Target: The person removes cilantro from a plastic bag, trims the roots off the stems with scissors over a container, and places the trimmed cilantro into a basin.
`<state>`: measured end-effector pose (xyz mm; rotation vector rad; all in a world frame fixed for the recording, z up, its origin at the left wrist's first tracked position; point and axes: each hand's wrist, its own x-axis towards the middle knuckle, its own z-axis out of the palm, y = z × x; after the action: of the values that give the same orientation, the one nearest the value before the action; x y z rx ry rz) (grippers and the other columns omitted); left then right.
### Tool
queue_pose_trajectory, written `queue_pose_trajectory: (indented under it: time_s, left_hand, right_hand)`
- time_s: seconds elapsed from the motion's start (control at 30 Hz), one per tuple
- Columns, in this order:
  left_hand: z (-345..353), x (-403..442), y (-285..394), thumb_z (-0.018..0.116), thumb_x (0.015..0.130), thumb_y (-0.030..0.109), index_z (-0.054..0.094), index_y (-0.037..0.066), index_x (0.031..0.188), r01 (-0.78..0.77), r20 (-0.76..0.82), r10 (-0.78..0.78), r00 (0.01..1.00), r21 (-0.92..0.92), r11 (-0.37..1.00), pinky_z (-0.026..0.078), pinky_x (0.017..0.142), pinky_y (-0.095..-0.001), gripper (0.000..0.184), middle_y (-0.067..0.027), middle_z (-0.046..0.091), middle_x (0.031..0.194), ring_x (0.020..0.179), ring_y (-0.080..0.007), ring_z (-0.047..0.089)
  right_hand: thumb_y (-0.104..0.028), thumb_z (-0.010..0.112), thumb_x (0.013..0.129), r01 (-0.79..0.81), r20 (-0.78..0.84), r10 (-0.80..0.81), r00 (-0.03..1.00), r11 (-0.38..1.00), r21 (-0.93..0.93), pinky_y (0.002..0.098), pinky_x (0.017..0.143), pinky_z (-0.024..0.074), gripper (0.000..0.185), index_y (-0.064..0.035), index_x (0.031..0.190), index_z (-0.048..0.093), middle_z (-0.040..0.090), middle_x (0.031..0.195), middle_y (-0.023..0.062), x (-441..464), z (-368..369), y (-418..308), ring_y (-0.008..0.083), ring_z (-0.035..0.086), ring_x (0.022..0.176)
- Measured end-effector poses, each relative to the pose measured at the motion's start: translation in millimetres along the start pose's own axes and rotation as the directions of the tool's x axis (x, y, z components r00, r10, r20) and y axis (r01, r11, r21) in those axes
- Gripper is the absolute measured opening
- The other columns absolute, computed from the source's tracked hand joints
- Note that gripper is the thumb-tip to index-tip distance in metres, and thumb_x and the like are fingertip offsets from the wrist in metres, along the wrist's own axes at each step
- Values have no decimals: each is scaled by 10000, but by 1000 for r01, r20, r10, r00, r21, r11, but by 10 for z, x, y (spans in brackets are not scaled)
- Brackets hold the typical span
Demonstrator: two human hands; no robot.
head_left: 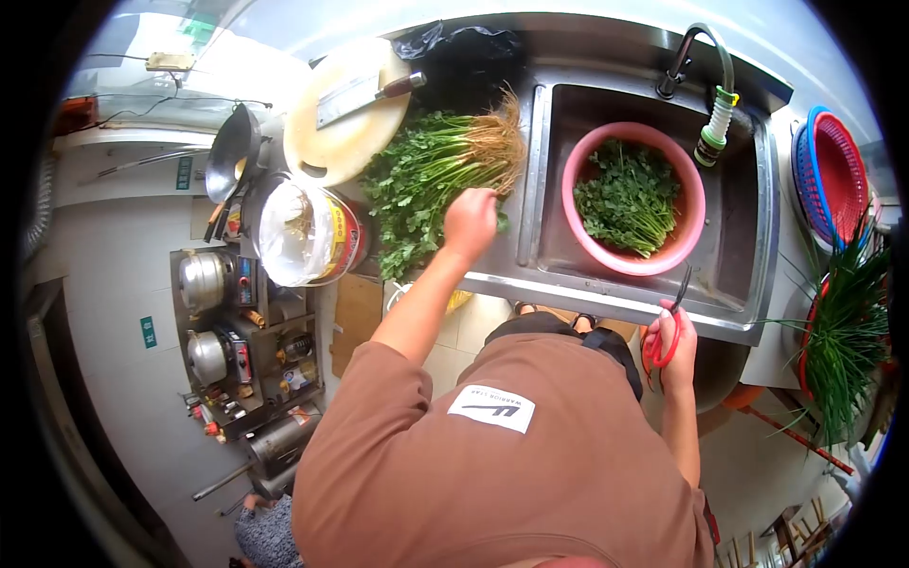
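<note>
Red-handled scissors (661, 343) are held in my right hand (674, 355), blades pointing up near the sink's front edge. My left hand (471, 223) is closed at the lower edge of a pile of leafy green herbs (426, 175) with pale brown roots; whether a stem is between its fingers is too small to tell. The pile lies on the metal counter left of the sink. Inside the sink basin (729, 218), a pink bowl (572, 206) holds cut green herbs (630, 204) in water.
A round cutting board (365, 133) with a cleaver (352, 99) lies at the upper left, above a white bucket (301, 232). The faucet (674, 71) arches over the sink. Colored baskets (838, 170) and long green stalks (847, 322) are at the right. Another person (268, 530) is at the lower left.
</note>
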<state>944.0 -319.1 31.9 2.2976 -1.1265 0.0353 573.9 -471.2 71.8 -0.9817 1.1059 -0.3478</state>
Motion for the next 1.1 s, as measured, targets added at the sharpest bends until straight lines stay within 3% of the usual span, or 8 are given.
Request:
queue_pose_trajectory:
  time_s: [0.23, 0.47, 0.63, 0.67, 0.77, 0.93, 1.03, 1.1]
  left_hand:
    - [16, -335, -579, 617, 895, 171, 661, 88, 956, 254, 278, -308, 910, 213, 943, 530, 721, -435, 112, -124, 679, 919, 846, -346, 652]
    - [-21, -297, -615, 729, 763, 198, 612, 113, 984, -23, 82, -19, 996, 484, 875, 510, 682, -463, 264, -101, 613, 929, 814, -333, 615]
    - [41, -328, -782, 618, 713, 89, 677, 99, 943, -184, 58, 176, 983, 419, 889, 515, 665, -471, 237, -114, 639, 834, 815, -343, 628]
    - [-69, -257, -573, 605, 731, 79, 678, 94, 971, -121, 236, 8, 972, 471, 874, 521, 662, -469, 251, -125, 640, 870, 830, -351, 630]
    - [-32, -372, -929, 560, 768, 77, 601, 80, 1147, -143, 234, 24, 972, 510, 848, 505, 615, -486, 381, -164, 591, 996, 782, -377, 630]
    - [-42, -374, -1135, 549, 770, 52, 626, 73, 1093, -167, 203, 90, 975, 403, 900, 500, 678, -484, 333, -164, 599, 1014, 817, -384, 623]
    - [-39, -452, -1191, 573, 765, 66, 644, 76, 1068, -246, 189, 188, 964, 354, 902, 493, 715, -479, 311, -144, 605, 1065, 885, -366, 613]
    - [-88, -498, -1077, 583, 772, 73, 642, 79, 1098, -223, 248, 129, 960, 403, 887, 492, 757, -471, 331, -140, 589, 1099, 939, -357, 598]
  right_hand:
    - [-198, 570, 982, 9, 115, -4, 993, 999, -39, 217, 479, 457, 292, -27, 1218, 547, 561, 738, 3, 129, 507, -134, 68, 538, 551]
    - [-203, 586, 980, -33, 57, 35, 998, 999, -43, 205, 496, 454, 297, -26, 1217, 560, 580, 749, 7, -64, 715, 161, 59, 551, 576]
    - [-205, 604, 978, 11, 25, -11, 1000, 1000, -6, 248, 580, 480, 347, -4, 1253, 535, 584, 804, 14, -147, 756, 348, 95, 555, 638]
    - [-202, 617, 966, 35, 51, -31, 998, 997, -68, 264, 595, 486, 336, -12, 1237, 564, 585, 809, 8, -125, 718, 465, 98, 558, 649]
    - [-205, 647, 929, 101, -45, -116, 992, 965, -243, 301, 639, 501, 258, -26, 1113, 621, 630, 777, 51, -216, 829, 282, 123, 583, 666]
    - [-149, 657, 888, 329, -93, -386, 918, 870, -368, 339, 600, 479, 193, -1, 1005, 617, 596, 667, 107, -264, 847, 362, 178, 574, 598]
    - [-132, 652, 883, 271, -105, -307, 946, 926, -262, 326, 561, 458, 160, -4, 971, 612, 570, 625, 56, -344, 762, 382, 147, 547, 565]
    - [-320, 638, 875, 195, -62, -221, 973, 939, -282, 413, 711, 501, 284, -46, 950, 634, 671, 815, 161, -286, 702, 500, 307, 656, 758]
